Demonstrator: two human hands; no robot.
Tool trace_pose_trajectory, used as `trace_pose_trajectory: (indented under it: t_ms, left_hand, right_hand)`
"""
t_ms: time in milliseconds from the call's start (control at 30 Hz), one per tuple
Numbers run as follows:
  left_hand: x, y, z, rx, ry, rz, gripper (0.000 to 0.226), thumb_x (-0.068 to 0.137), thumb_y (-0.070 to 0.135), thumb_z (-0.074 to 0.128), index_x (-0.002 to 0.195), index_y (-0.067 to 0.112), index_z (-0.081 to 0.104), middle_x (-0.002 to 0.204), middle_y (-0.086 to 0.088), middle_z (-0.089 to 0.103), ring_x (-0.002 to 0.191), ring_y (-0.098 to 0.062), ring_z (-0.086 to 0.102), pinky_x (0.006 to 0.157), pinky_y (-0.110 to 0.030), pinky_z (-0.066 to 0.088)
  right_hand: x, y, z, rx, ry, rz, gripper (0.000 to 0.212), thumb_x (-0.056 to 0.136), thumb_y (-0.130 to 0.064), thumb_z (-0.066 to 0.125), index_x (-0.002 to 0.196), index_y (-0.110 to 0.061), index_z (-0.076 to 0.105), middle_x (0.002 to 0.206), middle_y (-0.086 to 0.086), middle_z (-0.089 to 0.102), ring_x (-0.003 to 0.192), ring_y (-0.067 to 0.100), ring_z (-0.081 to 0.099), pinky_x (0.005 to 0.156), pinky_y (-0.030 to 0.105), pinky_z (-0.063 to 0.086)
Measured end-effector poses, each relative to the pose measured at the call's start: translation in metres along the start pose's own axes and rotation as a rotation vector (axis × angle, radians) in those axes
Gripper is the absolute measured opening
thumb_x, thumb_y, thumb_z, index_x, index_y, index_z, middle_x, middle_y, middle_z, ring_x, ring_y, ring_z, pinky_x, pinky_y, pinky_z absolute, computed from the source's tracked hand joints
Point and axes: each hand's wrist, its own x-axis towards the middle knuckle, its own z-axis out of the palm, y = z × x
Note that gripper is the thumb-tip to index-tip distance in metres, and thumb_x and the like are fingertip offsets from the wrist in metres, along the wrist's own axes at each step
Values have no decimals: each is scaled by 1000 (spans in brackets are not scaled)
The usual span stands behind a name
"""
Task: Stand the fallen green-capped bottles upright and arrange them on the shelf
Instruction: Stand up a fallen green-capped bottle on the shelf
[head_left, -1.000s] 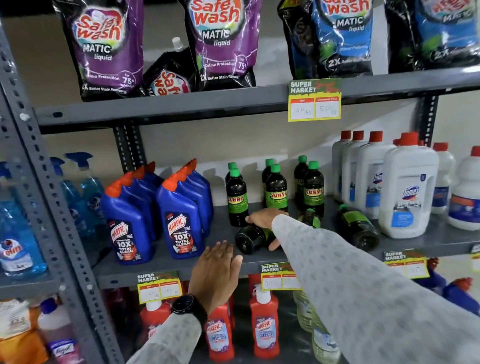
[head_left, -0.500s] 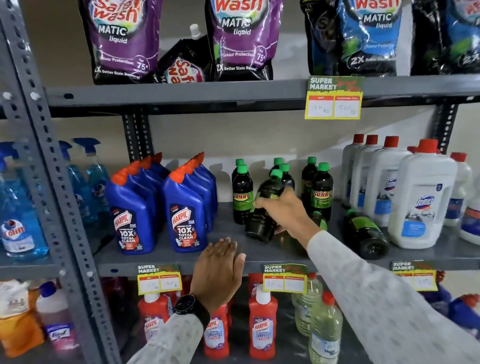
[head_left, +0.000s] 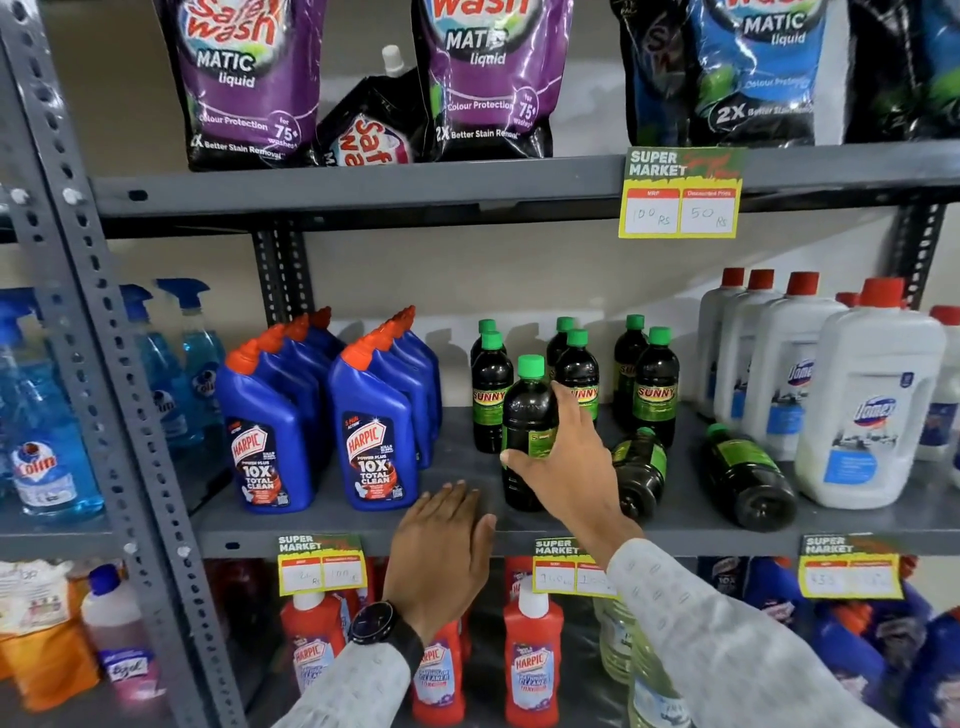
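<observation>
1. The person's right hand (head_left: 563, 467) is wrapping around a dark, glossy bottle (head_left: 527, 415) with a bright green cap; the thumb is pressing the front near the green label and the fingers are curling round the far side.
2. That bottle is standing upright near the front of the grey metal shelf (head_left: 467, 525), just ahead of the standing bottles (head_left: 655, 387), which are rounded, smooth and dark, with green screw caps and yellow-green labels.
3. Two fallen bottles are lying on their sides to the right: one (head_left: 640, 470) just beside the right wrist, its round base facing forward, and another (head_left: 748, 480) nearer the white jugs (head_left: 862, 395), its cap pointing toward the back.
4. The left hand (head_left: 441, 545) is resting flat on the shelf's front lip, palm down, fingers stretched out and pressed close together, gripping nothing; a black round watch (head_left: 375, 623) is sitting on the wrist.
5. Both sleeves are showing a pale, finely patterned fabric.
6. Left of the green-capped group, blue angular bottles (head_left: 371, 441) with slanted orange caps are standing in rows.
7. Paper price tags (head_left: 680, 195) are hanging from the shelf edges.
</observation>
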Motion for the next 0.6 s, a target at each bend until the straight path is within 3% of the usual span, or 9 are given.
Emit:
trace_pose_trajectory:
  t_ms: [167, 233, 300, 367, 467, 600]
  left_hand:
    - [3, 0, -3, 11, 15, -4, 61, 106, 50, 22, 138, 18, 61, 146, -3, 60, 138, -15, 52, 118, -38, 37]
    - [4, 0, -4, 10, 15, -4, 61, 105, 51, 21, 140, 18, 60, 147, -3, 58, 139, -15, 50, 119, -37, 35]
    - [5, 1, -6, 13, 11, -8, 62, 105, 51, 20, 142, 18, 57, 150, -3, 56, 141, -15, 48, 121, -35, 32]
    - [7, 2, -9, 5, -18, -17, 62, 104, 48, 19, 145, 17, 54, 153, -3, 52, 143, -15, 45, 122, -35, 28]
    - [21, 4, -11, -10, -94, -20, 57, 104, 42, 23, 149, 16, 47, 159, -6, 44, 148, -18, 37, 124, -35, 20]
    - [40, 8, -11, 26, -151, -80, 56, 102, 38, 22, 138, 10, 55, 150, -12, 53, 140, -25, 45, 120, -40, 28]
  right_hand:
    - [1, 2, 7, 165, -43, 49, 104, 74, -48, 85, 157, -30, 26, 152, -3, 50, 133, 21, 56, 109, 45, 49]
    - [3, 2, 7, 331, -71, 99, 92, 76, -29, 86, 150, -35, 32, 134, -8, 62, 121, 14, 62, 108, 41, 49]
    - [6, 3, 3, 427, -113, 120, 96, 83, -8, 79, 159, -29, 25, 123, -10, 66, 114, 11, 63, 103, 32, 48]
    - [8, 4, 0, 453, -147, 113, 98, 86, 2, 74, 162, -25, 20, 121, -8, 66, 112, 12, 63, 98, 28, 48]
    - [10, 4, 2, 454, -131, 107, 96, 84, 5, 75, 160, -24, 25, 117, -12, 64, 111, 9, 62, 93, 23, 47]
    - [10, 6, 13, 403, -28, 77, 96, 73, -11, 89, 153, -22, 37, 135, -4, 57, 121, 10, 56, 105, 30, 45]
